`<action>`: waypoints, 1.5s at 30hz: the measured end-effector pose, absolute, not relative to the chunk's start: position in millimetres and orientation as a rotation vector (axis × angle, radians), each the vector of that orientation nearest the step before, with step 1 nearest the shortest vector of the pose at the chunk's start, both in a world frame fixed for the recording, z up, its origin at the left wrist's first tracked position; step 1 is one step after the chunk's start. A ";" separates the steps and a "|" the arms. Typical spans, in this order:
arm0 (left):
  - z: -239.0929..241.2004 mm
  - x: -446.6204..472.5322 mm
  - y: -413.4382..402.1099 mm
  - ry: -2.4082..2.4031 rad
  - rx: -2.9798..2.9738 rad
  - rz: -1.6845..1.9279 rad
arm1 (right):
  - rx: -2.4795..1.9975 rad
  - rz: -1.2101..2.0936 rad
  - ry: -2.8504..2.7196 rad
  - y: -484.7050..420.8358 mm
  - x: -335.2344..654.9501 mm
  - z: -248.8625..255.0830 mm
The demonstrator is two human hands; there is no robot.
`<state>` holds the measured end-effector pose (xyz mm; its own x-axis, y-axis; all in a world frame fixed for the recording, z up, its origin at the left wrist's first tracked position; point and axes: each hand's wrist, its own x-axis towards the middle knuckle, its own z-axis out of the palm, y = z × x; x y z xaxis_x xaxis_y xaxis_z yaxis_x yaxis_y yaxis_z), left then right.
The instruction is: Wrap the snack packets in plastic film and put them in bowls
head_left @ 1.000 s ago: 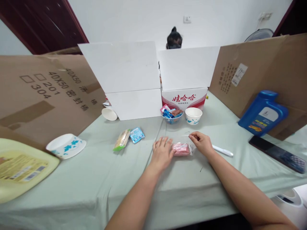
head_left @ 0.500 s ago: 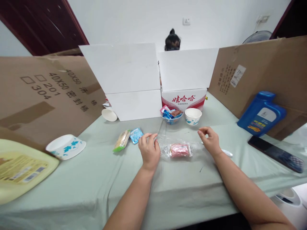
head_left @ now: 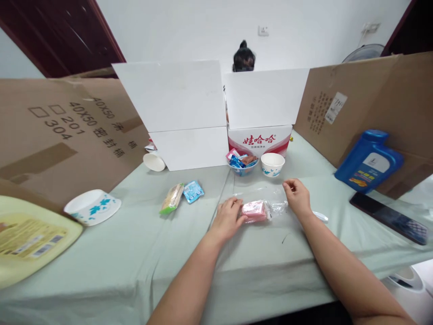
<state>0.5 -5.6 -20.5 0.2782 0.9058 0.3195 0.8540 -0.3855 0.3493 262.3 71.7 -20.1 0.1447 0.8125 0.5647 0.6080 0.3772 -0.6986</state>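
While our left hand (head_left: 228, 219) lies flat on the pale green cloth-covered table (head_left: 135, 253), its fingers are spread loosely and grip nothing, with the fingertips touching the left end of the small pink wrapped packet (head_left: 254, 211). That packet lies near the middle of the table inside a clear crinkled plastic bag (head_left: 262, 195), between our two hands. Our right hand (head_left: 298, 198) rests at the bag's right end with its fingers curled in toward the thumb; we cannot tell whether they pinch the film. Just behind that wrist lies a white plastic utensil (head_left: 320, 216). Farther back stand a white paper bowl with blue print (head_left: 272, 163) and a small bowl of snack sachets (head_left: 242, 163), both in front of a red-and-white printed carton (head_left: 260, 140). Left of our hands lie a green snack packet (head_left: 172, 197) and a little blue sachet (head_left: 193, 191), just beside each other.
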 end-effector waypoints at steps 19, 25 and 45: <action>29.1 12.0 -65.9 1.293 2.532 -0.031 | -1.271 0.517 -1.616 76.0 269.2 -21.1; 25.0 9.8 -42.3 1.522 2.402 0.453 | -0.730 0.415 -1.970 36.6 251.4 8.2; -1.7 -2.7 -13.3 1.707 2.275 0.096 | -1.129 0.635 -2.844 -63.2 307.0 50.2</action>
